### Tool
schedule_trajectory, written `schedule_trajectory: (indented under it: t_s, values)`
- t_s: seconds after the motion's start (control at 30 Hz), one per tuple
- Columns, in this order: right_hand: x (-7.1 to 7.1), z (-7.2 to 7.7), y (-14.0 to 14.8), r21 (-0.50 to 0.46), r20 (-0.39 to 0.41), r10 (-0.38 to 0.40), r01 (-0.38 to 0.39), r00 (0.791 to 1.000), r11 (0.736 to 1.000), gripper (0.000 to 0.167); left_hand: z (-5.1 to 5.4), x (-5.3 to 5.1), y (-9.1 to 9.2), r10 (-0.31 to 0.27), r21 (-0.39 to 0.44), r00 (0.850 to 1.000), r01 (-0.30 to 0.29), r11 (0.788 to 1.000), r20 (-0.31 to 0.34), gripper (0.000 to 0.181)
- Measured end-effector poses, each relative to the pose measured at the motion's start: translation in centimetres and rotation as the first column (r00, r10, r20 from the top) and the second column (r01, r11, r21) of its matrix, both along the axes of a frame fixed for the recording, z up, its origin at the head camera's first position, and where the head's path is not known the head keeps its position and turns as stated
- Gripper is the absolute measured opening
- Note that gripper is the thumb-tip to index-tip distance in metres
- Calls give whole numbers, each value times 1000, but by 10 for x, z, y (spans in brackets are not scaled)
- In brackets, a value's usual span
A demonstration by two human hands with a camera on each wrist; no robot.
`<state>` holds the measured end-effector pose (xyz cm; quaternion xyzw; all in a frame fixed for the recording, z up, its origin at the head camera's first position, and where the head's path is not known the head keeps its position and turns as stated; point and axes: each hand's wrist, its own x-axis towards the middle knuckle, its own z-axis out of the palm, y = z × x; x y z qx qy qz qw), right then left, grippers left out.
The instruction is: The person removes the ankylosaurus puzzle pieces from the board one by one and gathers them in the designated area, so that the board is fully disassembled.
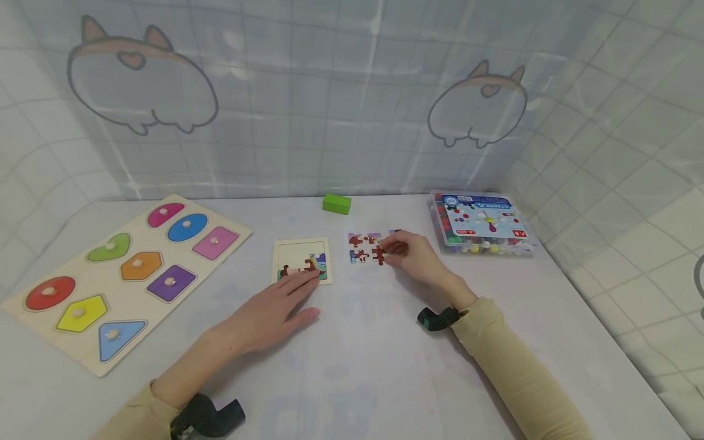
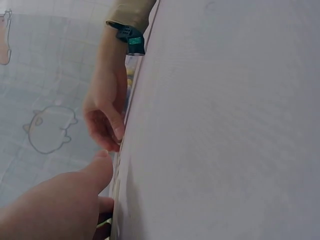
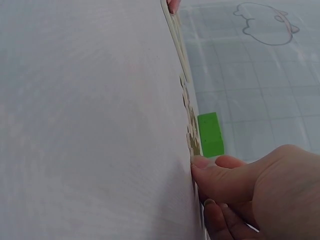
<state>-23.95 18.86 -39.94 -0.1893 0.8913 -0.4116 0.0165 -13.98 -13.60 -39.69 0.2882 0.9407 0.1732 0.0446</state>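
Left hand (image 1: 269, 311): flat and relaxed, grasping nothing, fingertips resting over the lower edge of the small puzzle tray (image 1: 301, 242), centre of frame in the head view. Tray is partly filled: fitted pieces (image 1: 321, 259) along the bottom and up the right side, plain wood showing upper left.

Right hand (image 1: 415, 260): fingers bent, thumb and index close together at a brown puzzle piece (image 1: 378, 252), just right of centre. Can't tell if it's pinched or only touched; fingers hide part of it. Other loose pieces (image 1: 359, 256) lie around it in a loose cluster, right of the tray and apart from it. Right wrist view sees them nearly edge-on, flat on the tabletop (image 1: 379, 366).

Rest: green block (image 1: 337, 204) upper centre, near the back edge. Clear plastic box (image 1: 481, 223) with a printed label right of the right hand. Knobbed shape board (image 1: 101, 278) fills the left side, set at an angle, coloured shapes seated. Tan sleeves (image 1: 517, 366) on both arms, dark device (image 1: 437, 319) on each wrist.
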Motion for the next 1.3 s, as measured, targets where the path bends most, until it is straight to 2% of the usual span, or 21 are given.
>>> schedule_trajectory:
  t_s: [0.47,0.67,0.83,0.97,1.17,1.3]
  values:
    - [-1,-1,1,-25,-16,-9,8,1000,1000,25,-1,-2,-3,-3,-2,1000,3,1000,24,72]
    - [3,8,-5,-32,-35,-7,6,999,999,24,0,-2,-3,-9,-7,1000,9,1000,12,72]
    - [5,21,-30,-71,-78,53,-59,996,996,24,0,-2,-2,-11,-12,1000,11,1000,6,73]
    - [1,26,-60,-53,-90,106,-111,990,992,23,-1,-1,-2,-7,-15,1000,7,1000,9,73]
    - [-9,22,-101,-16,-73,155,-156,985,988,21,-2,-1,-3,-17,-27,1000,17,999,-12,72]
    - [-12,17,-115,1,-48,197,-197,979,980,22,-2,-1,-3,-27,-22,999,26,999,-17,72]
